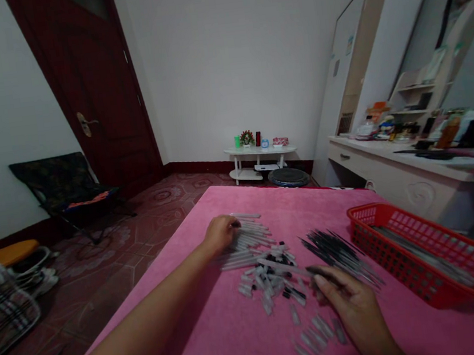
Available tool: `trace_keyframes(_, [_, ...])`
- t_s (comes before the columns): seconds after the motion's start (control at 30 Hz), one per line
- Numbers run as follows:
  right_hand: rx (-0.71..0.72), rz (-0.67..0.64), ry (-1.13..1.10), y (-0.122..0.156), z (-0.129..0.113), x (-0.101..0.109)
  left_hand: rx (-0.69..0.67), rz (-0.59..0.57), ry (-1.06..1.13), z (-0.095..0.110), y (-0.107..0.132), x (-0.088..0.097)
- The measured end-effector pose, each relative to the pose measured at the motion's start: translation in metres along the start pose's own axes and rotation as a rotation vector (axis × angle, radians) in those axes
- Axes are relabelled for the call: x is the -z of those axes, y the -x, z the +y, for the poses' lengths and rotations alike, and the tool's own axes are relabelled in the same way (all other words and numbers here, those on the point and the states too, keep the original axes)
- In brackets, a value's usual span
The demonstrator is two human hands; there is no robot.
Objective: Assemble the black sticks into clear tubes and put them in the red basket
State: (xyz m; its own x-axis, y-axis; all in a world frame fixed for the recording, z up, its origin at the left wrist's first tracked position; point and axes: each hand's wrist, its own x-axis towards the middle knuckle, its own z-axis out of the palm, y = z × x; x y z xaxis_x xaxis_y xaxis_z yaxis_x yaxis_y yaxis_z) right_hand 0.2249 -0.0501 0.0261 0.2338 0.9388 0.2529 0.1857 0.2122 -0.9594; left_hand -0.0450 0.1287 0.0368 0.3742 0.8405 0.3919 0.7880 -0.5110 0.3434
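Note:
My left hand (221,232) is curled over the near-left side of a pile of translucent pen barrels (255,234). A small dark bit shows at its fingertips; what it pinches I cannot make out. My right hand (348,293) grips a pen barrel (285,266) with a dark end at the thumb, its clear length pointing left. Below that barrel lie loose clear pen caps (267,286) mixed with small black plugs (287,255). Several more caps (317,334) are spread nearer to me. Dark pen refills (336,251) lie bunched just beyond my right hand.
A red plastic basket (427,246) holding long thin pens stands at the right of the pink-covered table (187,333). Past it is a white dresser (399,163) crowded with bottles. A folding chair (67,187) stands on the left, and a low white stand (260,151) by the wall.

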Motion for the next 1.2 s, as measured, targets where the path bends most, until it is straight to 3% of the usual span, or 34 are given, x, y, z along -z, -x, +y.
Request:
trace_keyframes(0.07, [0.023,-0.006,0.019,0.001,0.001,0.001,-0.023,0.034,0.034,-0.004,0.012,-0.004])
trace_keyframes(0.17, [0.065,-0.015,0.049,0.001,0.004,0.003,-0.003,0.202,0.175,-0.001,0.029,-0.005])
trace_keyframes(0.3, [0.142,-0.046,0.116,0.0,0.004,0.003,0.075,0.403,0.401,0.02,0.057,0.006])
trace_keyframes(0.47, [0.299,-0.093,0.209,-0.002,-0.007,-0.018,-0.087,0.326,0.36,0.072,0.093,0.018])
trace_keyframes(0.6, [0.337,-0.187,0.263,0.001,-0.023,-0.045,-0.193,0.237,0.308,0.112,0.104,0.017])
trace_keyframes(0.73, [0.318,-0.119,0.183,0.007,-0.035,-0.064,-0.2,0.189,0.359,0.128,0.107,0.007])
trace_keyframes(0.83, [0.241,-0.163,0.06,0.007,-0.035,-0.066,-0.138,0.265,0.316,0.124,0.112,0.002])
trace_keyframes(0.9, [0.248,-0.141,0.097,0.0,-0.029,-0.057,-0.093,0.328,0.212,0.115,0.116,0.0])
trace_keyframes(1.03, [0.316,0.11,0.455,-0.024,-0.007,-0.011,-0.032,0.369,0.074,0.091,0.125,-0.004])
trace_keyframes(1.13, [0.221,0.241,0.765,-0.034,0.01,0.029,-0.018,0.367,0.056,0.083,0.129,-0.007])
trace_keyframes(1.2, [0.144,0.246,0.944,-0.035,0.017,0.048,-0.032,0.35,0.039,0.085,0.129,-0.009])
